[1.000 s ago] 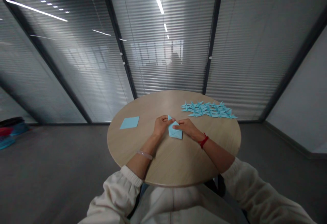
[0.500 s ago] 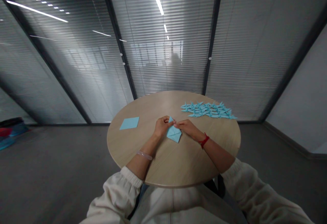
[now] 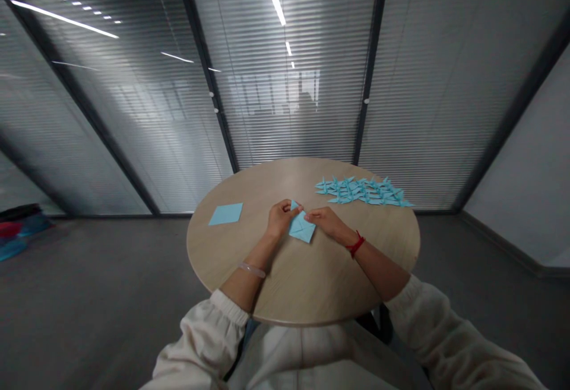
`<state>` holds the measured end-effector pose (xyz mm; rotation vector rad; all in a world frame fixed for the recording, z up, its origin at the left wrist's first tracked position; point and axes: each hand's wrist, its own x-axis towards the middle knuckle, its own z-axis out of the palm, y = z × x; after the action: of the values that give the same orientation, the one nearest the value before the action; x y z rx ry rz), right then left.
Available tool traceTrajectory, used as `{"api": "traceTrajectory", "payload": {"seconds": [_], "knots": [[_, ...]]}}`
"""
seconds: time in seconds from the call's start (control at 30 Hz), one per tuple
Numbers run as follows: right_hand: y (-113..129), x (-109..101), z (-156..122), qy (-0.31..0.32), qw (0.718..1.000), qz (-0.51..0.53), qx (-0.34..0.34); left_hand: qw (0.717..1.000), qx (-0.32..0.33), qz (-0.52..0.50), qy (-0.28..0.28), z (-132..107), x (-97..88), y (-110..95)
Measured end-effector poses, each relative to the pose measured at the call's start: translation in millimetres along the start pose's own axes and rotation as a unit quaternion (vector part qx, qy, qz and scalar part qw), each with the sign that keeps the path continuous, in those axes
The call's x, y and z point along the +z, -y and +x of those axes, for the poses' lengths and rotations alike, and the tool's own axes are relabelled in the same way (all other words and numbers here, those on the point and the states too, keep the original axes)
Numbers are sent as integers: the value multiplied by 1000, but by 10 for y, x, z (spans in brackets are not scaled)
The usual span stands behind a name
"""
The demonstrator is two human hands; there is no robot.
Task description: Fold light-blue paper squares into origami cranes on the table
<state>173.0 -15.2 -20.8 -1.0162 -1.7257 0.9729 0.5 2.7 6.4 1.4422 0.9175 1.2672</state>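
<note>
A small light-blue folded paper (image 3: 302, 229) lies at the middle of a round wooden table (image 3: 303, 283). My left hand (image 3: 279, 218) pinches the paper's upper left corner with curled fingers. My right hand (image 3: 326, 221) holds its right edge, fingers closed on it. A clear bracelet sits on my left wrist and a red cord on my right wrist.
A flat light-blue paper sheet (image 3: 226, 213) lies on the table's left side. Several folded light-blue paper cranes (image 3: 361, 191) are laid out in rows at the far right. Glass walls with blinds (image 3: 285, 81) stand behind the table.
The folded paper has been turned a little between my hands and sits slightly more to the left. Both hands have stayed on it.
</note>
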Motion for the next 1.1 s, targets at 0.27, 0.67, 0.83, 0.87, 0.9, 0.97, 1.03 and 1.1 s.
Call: {"api": "traceTrajectory", "payload": {"seconds": [0.27,0.67,0.83,0.87,0.9,0.97,1.03,1.1], "knots": [[-11,23,21,-1,999,33,1,1000,9,5,-21,-1,-5,-17],[38,34,8,-15,998,54,3,997,37,-6,-69,22,-39,-28],[17,29,13,-10,997,75,6,996,40,-5,-81,41,-63,-8],[7,27,18,-16,997,79,7,996,39,-10,-77,39,-61,-10],[-4,27,24,-26,996,84,9,997,37,-17,-70,36,-58,-13],[-26,28,35,-49,994,93,14,997,32,-31,-55,30,-51,-21],[-41,25,43,-71,992,103,12,998,20,-45,-37,23,-49,-25],[-48,13,46,-90,989,113,5,998,2,-57,-13,15,-51,-24]]}}
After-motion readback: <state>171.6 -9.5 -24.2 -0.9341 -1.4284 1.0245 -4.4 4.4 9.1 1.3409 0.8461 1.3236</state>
